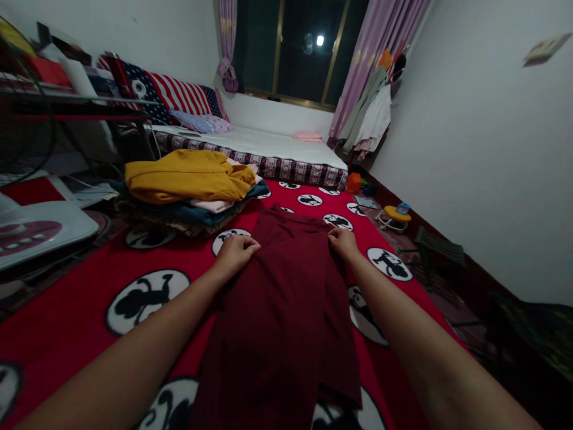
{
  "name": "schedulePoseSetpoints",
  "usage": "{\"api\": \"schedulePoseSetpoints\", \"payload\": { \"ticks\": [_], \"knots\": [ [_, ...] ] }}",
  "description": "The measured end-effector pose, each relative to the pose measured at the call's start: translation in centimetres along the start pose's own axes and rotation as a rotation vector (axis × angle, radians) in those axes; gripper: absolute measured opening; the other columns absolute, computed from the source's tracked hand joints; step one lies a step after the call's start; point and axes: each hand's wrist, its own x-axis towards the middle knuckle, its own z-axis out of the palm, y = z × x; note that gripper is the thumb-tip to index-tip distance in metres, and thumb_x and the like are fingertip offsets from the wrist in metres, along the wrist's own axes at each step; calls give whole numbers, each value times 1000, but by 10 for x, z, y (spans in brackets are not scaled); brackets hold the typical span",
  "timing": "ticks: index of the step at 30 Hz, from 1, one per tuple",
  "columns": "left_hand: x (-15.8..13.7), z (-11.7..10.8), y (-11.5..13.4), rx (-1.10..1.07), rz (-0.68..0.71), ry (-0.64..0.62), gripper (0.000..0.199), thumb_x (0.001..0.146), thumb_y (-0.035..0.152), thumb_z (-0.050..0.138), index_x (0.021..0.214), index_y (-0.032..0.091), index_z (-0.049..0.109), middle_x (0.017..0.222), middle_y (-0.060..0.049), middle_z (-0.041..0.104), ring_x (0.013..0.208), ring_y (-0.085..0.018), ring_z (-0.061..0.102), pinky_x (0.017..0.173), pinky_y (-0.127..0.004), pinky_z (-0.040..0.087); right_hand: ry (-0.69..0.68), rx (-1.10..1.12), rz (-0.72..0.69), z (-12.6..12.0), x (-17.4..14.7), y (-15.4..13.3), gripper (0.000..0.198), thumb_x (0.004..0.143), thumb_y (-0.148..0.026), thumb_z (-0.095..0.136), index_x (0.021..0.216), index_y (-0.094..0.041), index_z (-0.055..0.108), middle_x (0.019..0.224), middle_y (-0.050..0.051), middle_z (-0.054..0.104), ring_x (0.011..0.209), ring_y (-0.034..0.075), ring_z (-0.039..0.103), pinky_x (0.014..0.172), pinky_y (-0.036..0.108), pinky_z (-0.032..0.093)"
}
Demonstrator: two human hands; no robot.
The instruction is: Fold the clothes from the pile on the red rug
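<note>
A maroon garment (286, 286) lies spread lengthwise over the red blanket (215, 263), its far end a little creased. Which kind of garment it is, I cannot tell for sure. My left hand (236, 252) pinches its left edge near the far end, thumb and fingers together. On the opposite side, my right hand (342, 242) has the right edge between closed fingertips. Toward me the cloth widens, and part of its near end runs out of view at the bottom.
Folded clothes are stacked at the back left, a mustard-yellow garment (188, 176) on top. Behind stands a bed (268, 143) below a dark window. To the right are a yellow stool (397, 213) and a dark folding stool (439, 248); a cluttered desk (89, 98) is at left.
</note>
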Motion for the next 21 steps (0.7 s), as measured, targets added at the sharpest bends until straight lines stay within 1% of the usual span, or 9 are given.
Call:
{"api": "schedulePoseSetpoints", "payload": {
  "ticks": [5,7,9,10,12,15,16,18,21],
  "knots": [
    [-7,-1,-6,42,110,59,17,79,26,56,82,20,72,82,-4,72,80,-21,65,76,-31,46,-69,14,-119,-2,-23,-9,23,71,-11,60,92,-16,68,94,9,70,89,21,64,81,29,48],
    [-10,-3,-11,41,189,78,17,77,20,57,84,19,72,87,-6,70,84,-21,63,78,-31,46,-32,107,-287,-10,-53,-16,35,70,-13,62,105,-16,65,107,10,66,99,22,61,87,34,48],
    [-12,-6,-18,-1,262,80,20,73,15,57,86,18,71,91,-6,67,84,-20,61,77,-30,47,4,233,-545,-26,-94,-29,44,71,-13,60,115,-19,60,120,11,59,115,25,53,97,41,43],
    [-12,-7,-21,-39,288,71,22,72,13,57,88,18,71,93,-6,66,82,-18,60,75,-29,47,-55,285,-677,-37,-117,-37,43,75,-13,58,117,-21,59,125,10,57,120,24,49,101,43,40],
    [-12,-8,-26,-126,316,46,26,72,12,55,91,19,71,95,-6,64,78,-16,59,70,-26,48,-300,318,-887,-59,-164,-54,39,82,-14,54,120,-23,57,131,10,53,125,22,46,103,40,38],
    [-12,-6,-28,-224,368,18,26,74,13,55,93,19,72,99,-7,63,84,-16,59,72,-26,49,-668,228,-1188,-80,-224,-78,40,86,-33,62,124,-23,55,130,7,56,128,22,44,108,40,33],
    [-12,-5,-28,-247,391,8,25,75,15,55,93,19,72,100,-8,63,88,-17,60,74,-27,50,-725,178,-1263,-80,-239,-83,38,89,-36,60,125,-23,55,132,6,56,129,21,42,110,40,30],
    [-13,-3,-26,-288,424,-21,23,76,18,57,94,19,73,102,-8,64,93,-19,60,78,-29,50,-729,111,-1364,-69,-261,-86,27,95,-35,51,119,-24,57,131,2,57,126,17,44,110,37,28],
    [-15,-7,-24,-340,429,-81,25,78,22,60,99,20,73,107,-9,65,99,-21,60,85,-32,50,-647,70,-1410,-38,-278,-83,22,98,-35,44,102,-22,61,117,-1,63,106,14,53,96,29,38]
  ]
}}
